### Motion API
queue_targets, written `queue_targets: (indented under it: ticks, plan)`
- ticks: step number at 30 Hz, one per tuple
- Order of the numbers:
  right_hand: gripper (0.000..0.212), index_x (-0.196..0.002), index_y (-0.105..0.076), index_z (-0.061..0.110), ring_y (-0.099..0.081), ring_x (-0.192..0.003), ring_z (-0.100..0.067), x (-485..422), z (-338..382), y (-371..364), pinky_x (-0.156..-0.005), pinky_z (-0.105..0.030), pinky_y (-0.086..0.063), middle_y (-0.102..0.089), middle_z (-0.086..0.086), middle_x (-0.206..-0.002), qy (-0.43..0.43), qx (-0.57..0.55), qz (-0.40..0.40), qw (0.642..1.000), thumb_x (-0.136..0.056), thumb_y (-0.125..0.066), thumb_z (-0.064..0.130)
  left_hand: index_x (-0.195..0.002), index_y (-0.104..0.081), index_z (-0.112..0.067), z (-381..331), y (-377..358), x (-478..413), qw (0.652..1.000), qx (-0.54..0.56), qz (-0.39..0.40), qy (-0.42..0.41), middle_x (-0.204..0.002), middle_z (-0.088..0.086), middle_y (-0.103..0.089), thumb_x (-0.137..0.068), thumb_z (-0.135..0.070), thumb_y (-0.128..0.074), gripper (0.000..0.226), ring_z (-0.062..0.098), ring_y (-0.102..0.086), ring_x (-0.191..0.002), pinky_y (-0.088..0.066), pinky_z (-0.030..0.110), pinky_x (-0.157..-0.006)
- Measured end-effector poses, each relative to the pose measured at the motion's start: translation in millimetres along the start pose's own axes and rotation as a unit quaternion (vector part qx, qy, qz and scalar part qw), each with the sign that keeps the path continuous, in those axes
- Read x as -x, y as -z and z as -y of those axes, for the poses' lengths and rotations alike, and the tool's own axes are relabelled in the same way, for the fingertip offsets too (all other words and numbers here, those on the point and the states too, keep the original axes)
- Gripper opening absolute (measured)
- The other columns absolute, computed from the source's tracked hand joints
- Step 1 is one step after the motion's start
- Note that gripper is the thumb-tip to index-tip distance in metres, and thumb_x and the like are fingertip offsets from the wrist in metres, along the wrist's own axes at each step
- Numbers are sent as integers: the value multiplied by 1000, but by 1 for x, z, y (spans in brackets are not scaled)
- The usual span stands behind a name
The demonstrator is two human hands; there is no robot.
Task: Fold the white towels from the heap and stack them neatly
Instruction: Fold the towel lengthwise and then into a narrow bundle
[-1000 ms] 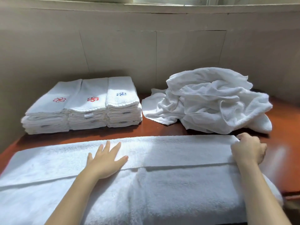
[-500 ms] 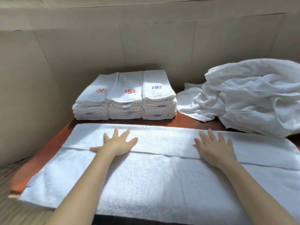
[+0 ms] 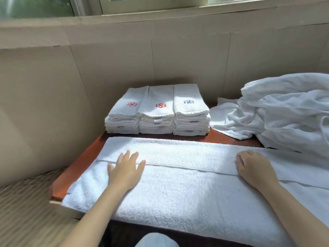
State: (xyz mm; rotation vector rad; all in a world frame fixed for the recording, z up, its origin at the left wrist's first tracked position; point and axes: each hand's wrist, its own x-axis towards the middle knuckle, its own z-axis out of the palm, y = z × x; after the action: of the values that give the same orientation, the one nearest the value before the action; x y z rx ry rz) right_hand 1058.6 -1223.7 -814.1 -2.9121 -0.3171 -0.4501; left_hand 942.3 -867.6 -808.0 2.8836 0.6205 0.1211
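Setting: beige panelled wall (image 3: 187,65) under a window (image 3: 142,4). Sun falls across a red-brown table (image 3: 80,168) set into the corner.

Far left corner of the table: three stacks of folded towels (image 3: 156,111), side by side and touching. The top towels carry small embroidered marks, two red and one blue. They sit tight to the wall, probably to leave the near side free for folding.

Far right: the heap (image 3: 284,118) of unfolded white towels, crumpled. One tail reaches just beside the stacks; I cannot tell whether it touches them.

Near edge: one large white towel (image 3: 178,193) lies lengthwise along the table, its near part draping over the edge. Its far long side is turned toward the person, and the folded edge (image 3: 187,167) runs left to right across the middle.

Left hand (image 3: 126,172): palm down over the folded edge, near the towel's left end. Grip apart, fingers spread, clasping nothing.

Right hand (image 3: 252,168): palm down on the same edge, well to the right. Fingertips slightly bent; grip apart as far as I can see, no cloth pinched.

Judgement: the flat palms look meant to press and smooth the first lengthwise fold so the layer lies true. The task is partway done, as the heap is large. Next is likely a second fold. The thick terry may creep, and the overhang could drag the towel off.
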Motion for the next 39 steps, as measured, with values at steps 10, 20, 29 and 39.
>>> queue_targets:
  ticks: [10,20,29,39]
  plan:
    - [58,-144,-23,45,-17,-142,-15,79,140,22,-115,-36,-11,-26,6,-152,398,-97,181,894,-90,-33,66,-131,-49,-25,115,14,95,916,-93,-125,-369,-131,3,-59,-81,-50,-50,56,17,-54,-117,-46,31,-92]
    - [43,-106,-60,29,-65,-76,-14,99,139,38,-53,-22,-49,-63,10,-92,446,-53,70,891,-64,-57,21,-88,-73,-16,151,52,60,964,119,-208,-118,-88,-11,-71,-79,2,-58,24,5,-59,-83,-40,16,-75]
    - [18,-87,-35,25,-59,-85,-22,28,110,52,-52,-30,-28,-37,6,-83,116,55,34,991,-83,-42,9,-84,-66,-17,108,75,-34,913,375,-151,44,-84,-3,-64,-93,-18,-56,13,14,-57,-84,-43,24,-67]
    - [35,-71,-40,22,-51,-80,-20,-93,61,-22,-67,-31,-38,-51,8,-78,31,35,124,991,-98,-34,44,-109,-56,-16,65,33,-112,979,32,-76,184,-113,8,-62,-101,-33,-29,33,31,-57,-104,-41,32,-76]
